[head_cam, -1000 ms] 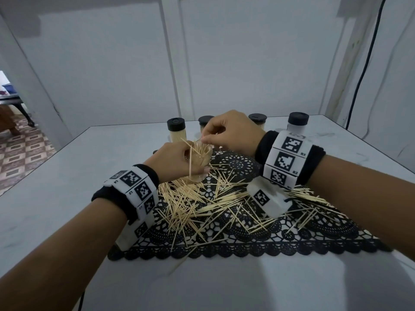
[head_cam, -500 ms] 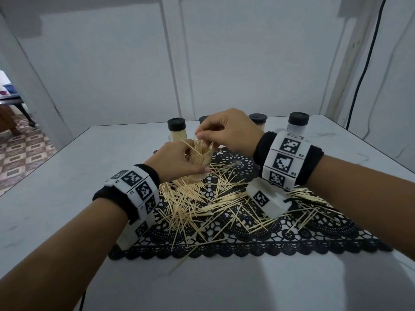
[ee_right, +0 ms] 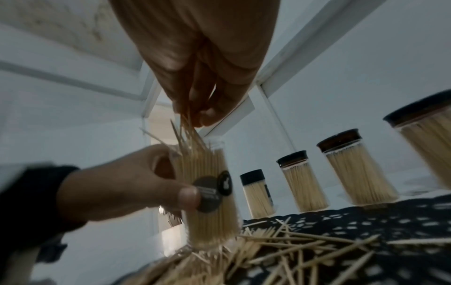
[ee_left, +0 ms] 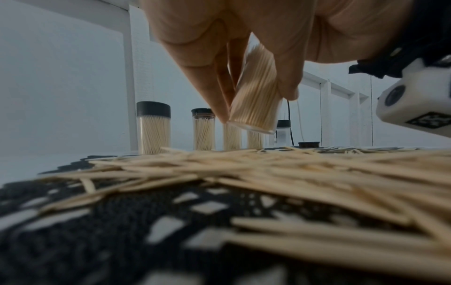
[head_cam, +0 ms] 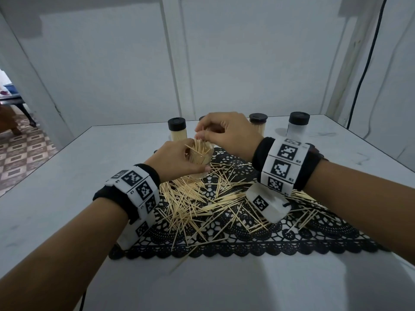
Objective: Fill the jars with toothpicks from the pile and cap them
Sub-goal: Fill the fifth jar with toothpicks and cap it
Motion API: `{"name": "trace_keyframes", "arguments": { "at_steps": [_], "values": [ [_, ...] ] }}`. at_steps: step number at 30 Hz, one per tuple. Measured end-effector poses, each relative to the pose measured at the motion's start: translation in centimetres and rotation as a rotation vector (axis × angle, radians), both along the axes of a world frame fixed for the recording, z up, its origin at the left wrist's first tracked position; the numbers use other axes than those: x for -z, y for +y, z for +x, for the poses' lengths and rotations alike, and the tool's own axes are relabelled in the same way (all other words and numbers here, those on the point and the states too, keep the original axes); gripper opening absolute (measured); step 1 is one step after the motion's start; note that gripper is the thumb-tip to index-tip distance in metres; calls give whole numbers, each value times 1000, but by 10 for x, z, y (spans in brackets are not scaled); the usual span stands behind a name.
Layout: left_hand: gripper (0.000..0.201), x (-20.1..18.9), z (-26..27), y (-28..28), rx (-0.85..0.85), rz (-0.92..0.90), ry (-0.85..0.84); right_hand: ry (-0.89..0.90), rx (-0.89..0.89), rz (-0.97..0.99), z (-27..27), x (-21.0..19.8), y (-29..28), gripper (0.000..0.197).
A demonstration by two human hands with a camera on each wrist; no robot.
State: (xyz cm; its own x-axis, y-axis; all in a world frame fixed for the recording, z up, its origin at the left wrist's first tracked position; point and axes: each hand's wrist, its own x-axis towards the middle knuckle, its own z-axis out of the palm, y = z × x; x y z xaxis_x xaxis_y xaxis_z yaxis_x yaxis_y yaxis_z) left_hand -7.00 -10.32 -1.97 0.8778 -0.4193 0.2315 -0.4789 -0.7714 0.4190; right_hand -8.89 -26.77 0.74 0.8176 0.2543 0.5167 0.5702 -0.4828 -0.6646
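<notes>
Clear plastic jar (head_cam: 198,158), packed with toothpicks, sits in the left hand (head_cam: 177,160) above the far edge of the black lace mat (head_cam: 280,241). Compared with half a second ago, the right hand (head_cam: 226,133) has risen from the jar mouth, its fingers pinching a few toothpicks above it. Loose pile (head_cam: 197,198) remains on the mat.

Left wrist view: left fingers (ee_left: 207,81) wrap the tilted jar (ee_left: 256,96), base clear of the mat. Capped jars (ee_left: 153,127) stand behind on the desk.

Right wrist view: right fingers (ee_right: 209,113) hold sticks (ee_right: 187,133) at the jar rim. Jar looks nearly full; capping seems close.
</notes>
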Motion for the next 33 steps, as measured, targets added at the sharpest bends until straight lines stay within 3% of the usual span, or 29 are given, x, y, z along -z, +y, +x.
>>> {"name": "trace_keyframes", "arguments": {
  "at_steps": [8,16,18,23,28,31,33],
  "values": [
    [49,1,0,0,12,-21,-8,-177,46,-275,1,0,-4,18],
    [44,2,1,0,17,-50,-4,27,-39,-515,-8,5,-9,51],
    [39,1,1,0,22,-43,-4,7,-53,-552,-9,6,-7,56],
    [28,-1,-4,-2,45,-27,-15,-125,-6,-530,-3,7,5,34],
    [28,-1,-2,-2,39,-21,-11,-231,-11,-376,-5,6,9,19],
    [45,-1,-3,-1,42,-25,-21,-218,23,-268,-5,7,5,19],
    [52,-2,-4,-1,40,-34,-29,-267,65,-294,-2,8,1,18]
  ]
}}
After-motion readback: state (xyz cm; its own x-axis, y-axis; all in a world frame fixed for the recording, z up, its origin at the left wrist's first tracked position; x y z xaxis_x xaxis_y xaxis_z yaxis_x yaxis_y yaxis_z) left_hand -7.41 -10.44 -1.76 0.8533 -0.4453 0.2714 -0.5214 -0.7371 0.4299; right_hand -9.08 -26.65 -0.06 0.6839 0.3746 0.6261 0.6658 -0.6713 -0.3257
